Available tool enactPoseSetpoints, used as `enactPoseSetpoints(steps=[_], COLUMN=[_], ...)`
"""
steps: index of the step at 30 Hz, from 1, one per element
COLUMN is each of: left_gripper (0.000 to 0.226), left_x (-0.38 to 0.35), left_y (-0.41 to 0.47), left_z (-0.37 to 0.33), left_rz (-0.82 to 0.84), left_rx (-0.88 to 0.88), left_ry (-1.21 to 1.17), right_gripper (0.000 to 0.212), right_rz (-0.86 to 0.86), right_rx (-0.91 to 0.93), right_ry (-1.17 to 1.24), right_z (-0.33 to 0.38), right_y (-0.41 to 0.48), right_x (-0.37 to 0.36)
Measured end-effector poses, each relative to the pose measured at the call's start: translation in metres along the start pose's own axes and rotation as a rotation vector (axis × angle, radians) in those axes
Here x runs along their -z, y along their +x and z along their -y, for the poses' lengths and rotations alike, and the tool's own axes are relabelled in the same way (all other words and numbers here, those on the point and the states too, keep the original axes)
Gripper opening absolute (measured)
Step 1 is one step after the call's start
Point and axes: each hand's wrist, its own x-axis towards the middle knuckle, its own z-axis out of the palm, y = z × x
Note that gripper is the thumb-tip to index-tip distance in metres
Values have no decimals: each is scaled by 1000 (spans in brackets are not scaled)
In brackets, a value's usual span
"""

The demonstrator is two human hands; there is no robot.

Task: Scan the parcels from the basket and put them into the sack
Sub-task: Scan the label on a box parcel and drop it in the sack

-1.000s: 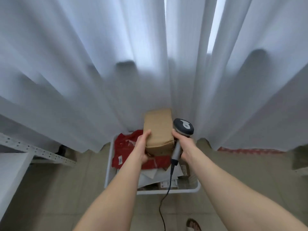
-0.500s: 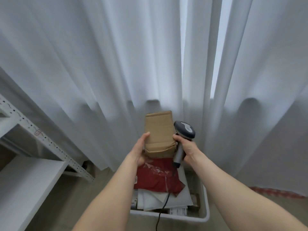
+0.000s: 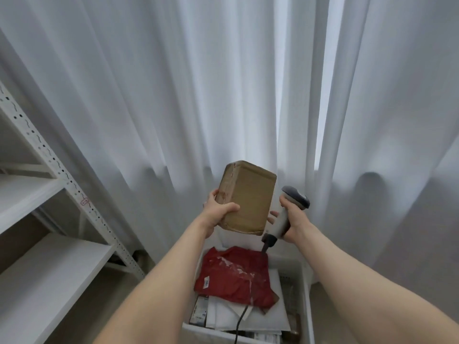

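My left grip point(image 3: 218, 212) is curled round the lower-left corner of the cardboard box point(image 3: 248, 197), thumb across its front, box tilted. Right grip point(image 3: 293, 219), just right of the box, is wrapped on the scanner point(image 3: 294, 196) handle, head up. Basket point(image 3: 306, 294) w/ red parcel point(image 3: 231, 276) sits directly below both grips; scanner cable point(image 3: 242, 316) drops into it.

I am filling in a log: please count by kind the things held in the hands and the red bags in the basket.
Box: 1, in left hand
Scanner: 1, in right hand
Red bag: 1, in basket
Total: 3
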Motion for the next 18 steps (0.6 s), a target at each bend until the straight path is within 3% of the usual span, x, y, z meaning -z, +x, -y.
enactPoseSetpoints(steps=[6,9,11,13,18], left_gripper=[99,103,90,70,97], left_x=[28,40,49,57,64], left_y=[-11,-18,-22,-23,-13], left_z=[-26,-38,-45,-50,-56], left_rz=[296,380,398,348,66], left_rx=[-16,33,79,114,191], left_ry=[140,247,217,70,-244], right_gripper=[33,30,30,29,17], right_rz=[55,102,154,201,249], right_rx=[-56,-58,-44,-18,51], right_ry=[54,28,-18,-75,-165], right_z=[11,9,4,0,-6], right_y=[-7,-7,-7,-7,-9], right_x=[-4,-14,-21,-30,-47])
